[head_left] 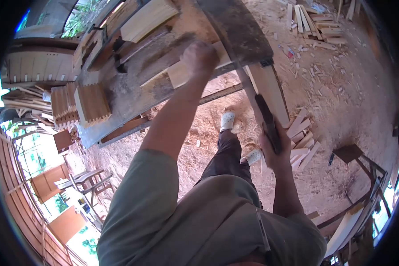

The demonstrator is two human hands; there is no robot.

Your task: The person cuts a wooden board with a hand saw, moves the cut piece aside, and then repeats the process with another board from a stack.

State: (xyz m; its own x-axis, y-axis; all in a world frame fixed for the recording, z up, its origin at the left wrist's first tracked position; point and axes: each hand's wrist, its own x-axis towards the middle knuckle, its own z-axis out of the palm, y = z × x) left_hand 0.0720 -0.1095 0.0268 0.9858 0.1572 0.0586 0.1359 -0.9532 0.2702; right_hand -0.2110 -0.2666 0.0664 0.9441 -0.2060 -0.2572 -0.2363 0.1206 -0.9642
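My right hand (275, 144) is closed around the black handle of a handsaw (249, 86). The saw's thin blade slants up to the front edge of the workbench (139, 95), by the end of a pale wooden board (178, 74). My left hand (201, 57) is closed and presses down on that board, which lies flat on the bench; its fingertips are hidden. Where the blade meets the wood is too blurred to make out. A hammer-like dark tool (119, 55) lies farther left on the bench.
Stacked boards with notched ends (92, 104) stand on the bench's left end. A wide pale plank (148, 20) lies at its back. Offcuts (302, 142) lie on the sawdust-covered floor (332, 93) near my feet, with more wood pieces (317, 24) beyond. A small stand (348, 153) is at right.
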